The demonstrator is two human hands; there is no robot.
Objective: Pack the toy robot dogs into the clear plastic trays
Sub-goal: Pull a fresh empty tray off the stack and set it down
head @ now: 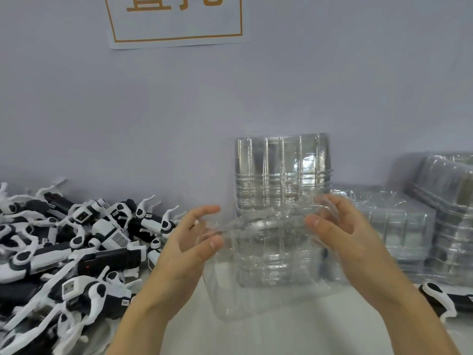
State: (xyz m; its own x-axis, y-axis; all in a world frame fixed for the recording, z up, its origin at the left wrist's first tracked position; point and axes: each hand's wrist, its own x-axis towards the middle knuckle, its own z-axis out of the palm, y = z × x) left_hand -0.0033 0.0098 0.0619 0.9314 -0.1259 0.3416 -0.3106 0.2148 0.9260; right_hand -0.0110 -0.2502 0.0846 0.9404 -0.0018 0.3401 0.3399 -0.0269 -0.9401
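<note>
Hands [189,242] [340,231] gripping clear tray [271,254] edges

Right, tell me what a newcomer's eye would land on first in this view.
First, the two hands in the middle: the left hand and right hand hold a clear plastic tray by its sides above the white table. Next, the tangled heap of black-and-white toy robot dogs at the left. Then the stack of clear trays against the wall at the right.

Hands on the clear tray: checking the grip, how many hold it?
2. The left hand grips the clear plastic tray at its left edge, the right hand at its right edge.
</note>
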